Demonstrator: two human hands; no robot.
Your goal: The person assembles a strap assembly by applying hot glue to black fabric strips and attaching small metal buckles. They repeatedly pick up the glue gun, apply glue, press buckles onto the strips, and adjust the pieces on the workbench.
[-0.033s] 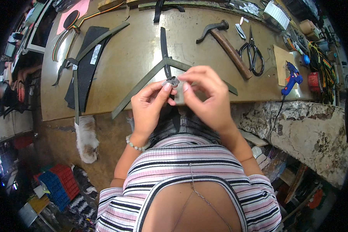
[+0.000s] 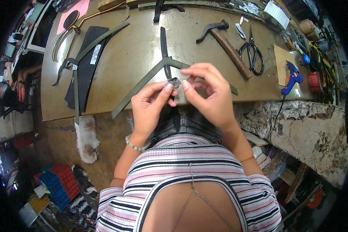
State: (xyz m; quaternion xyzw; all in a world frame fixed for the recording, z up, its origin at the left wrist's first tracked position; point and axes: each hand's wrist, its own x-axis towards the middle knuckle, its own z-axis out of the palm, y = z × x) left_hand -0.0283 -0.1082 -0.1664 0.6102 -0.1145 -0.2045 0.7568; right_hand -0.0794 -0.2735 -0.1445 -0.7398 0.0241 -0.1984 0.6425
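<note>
Near the table's front edge, my left hand pinches a small grey looped piece between thumb and fingers. I cannot make out whether it is fabric or a fitting. A narrow black strap runs from the table toward that hand and hangs below it. Beneath my hands lies an olive-green strap, bent in an upturned V and crossing the black one. To the right, my right hand hovers close to the grey piece without touching it, thumb and fingers apart and nothing visible between them.
Further right on the table are a wooden-handled hammer, black scissors and a blue glue gun with a hanging cord. A black panel and another green strap lie left. A white-brown fluffy piece hangs below.
My right hand has drawn slightly to the right, away from the grey piece, and its fingers look sharper. The left hand stays nearly in place, still pinching it.
</note>
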